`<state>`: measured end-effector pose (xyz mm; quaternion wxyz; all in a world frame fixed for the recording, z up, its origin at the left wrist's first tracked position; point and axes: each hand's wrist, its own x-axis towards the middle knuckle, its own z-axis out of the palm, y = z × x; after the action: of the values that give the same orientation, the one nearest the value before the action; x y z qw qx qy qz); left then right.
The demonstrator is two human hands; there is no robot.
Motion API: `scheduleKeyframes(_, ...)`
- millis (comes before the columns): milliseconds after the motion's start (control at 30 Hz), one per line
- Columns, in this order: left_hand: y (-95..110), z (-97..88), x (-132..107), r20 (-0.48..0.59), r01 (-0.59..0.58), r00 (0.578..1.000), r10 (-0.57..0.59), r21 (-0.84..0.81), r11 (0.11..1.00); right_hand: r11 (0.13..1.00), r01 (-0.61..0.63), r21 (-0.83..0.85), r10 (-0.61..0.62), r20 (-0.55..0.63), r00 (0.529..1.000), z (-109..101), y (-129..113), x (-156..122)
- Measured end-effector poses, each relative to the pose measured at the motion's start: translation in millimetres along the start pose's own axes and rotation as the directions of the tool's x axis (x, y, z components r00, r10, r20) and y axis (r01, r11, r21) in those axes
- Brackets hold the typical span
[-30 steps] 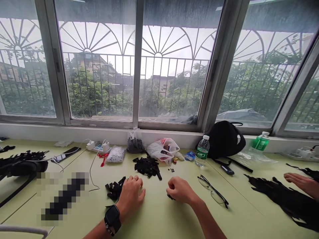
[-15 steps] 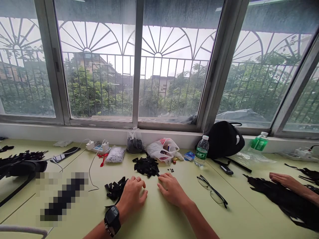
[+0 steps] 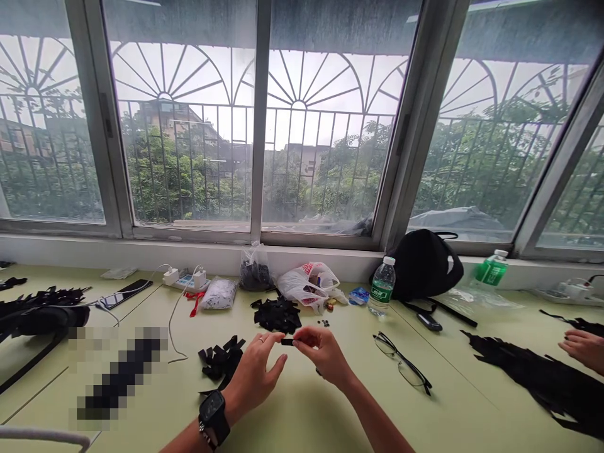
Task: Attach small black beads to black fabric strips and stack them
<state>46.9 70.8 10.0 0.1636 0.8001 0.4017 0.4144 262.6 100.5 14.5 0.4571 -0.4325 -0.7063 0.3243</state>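
A short black fabric strip is pinched between the thumb and fingers of my right hand, a little above the table. My left hand, wearing a black watch, has its fingertips at the strip's left end while its thumb stands apart. Just beyond both hands lies a pile of black strips. A second heap of black strips sits beside my left hand, partly hidden by it. Several tiny dark pieces lie past my right hand.
Glasses rest on the table to the right. Behind stand a water bottle, a white plastic bag and a black cap. A white cable runs at left. Another person's hand is near black fabric.
My right hand has lifted from the far pile with a black strip and drawn it nearer. My left thumb has spread. The other person's hand has moved right.
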Motion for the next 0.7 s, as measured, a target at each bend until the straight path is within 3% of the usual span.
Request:
scheduleKeyframes(200,-3.1,3.3,1.7,0.023,0.030,0.999,-0.029,-0.063,0.998,0.998,0.000,0.066,-0.006,0.082,0.997,16.3,-9.8,-6.4)
scheduleKeyframes(700,-4.1,1.1,4.0,-0.045,0.096,0.994,-0.096,0.000,0.995,0.979,0.069,-0.193,-0.061,0.047,0.997,14.4,-9.0,-8.9)
